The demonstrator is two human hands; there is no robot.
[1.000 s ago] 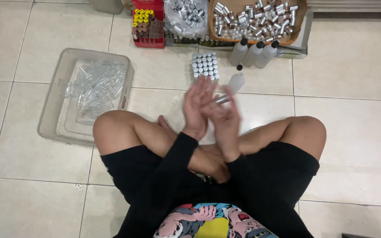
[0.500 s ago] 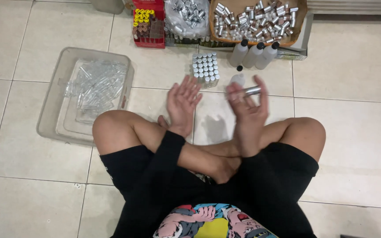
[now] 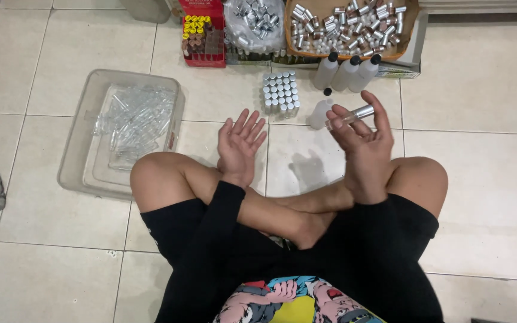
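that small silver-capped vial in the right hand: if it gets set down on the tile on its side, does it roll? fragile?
Likely rolls: the vial is a slim, round tube, and the floor is smooth, glossy tile. Probably light: the right hand holds it with fingertips alone. The clear body could be glass or plastic; I cannot tell which, so treat it as breakable. Upright it would probably tip easily, being narrow.

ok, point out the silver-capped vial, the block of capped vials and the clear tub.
silver-capped vial (image 3: 349,116), head view, on its clear body, held in the right hand (image 3: 363,146)
block of capped vials (image 3: 280,92), head view, middle of the silver tops
clear tub (image 3: 76,128), head view, left wall
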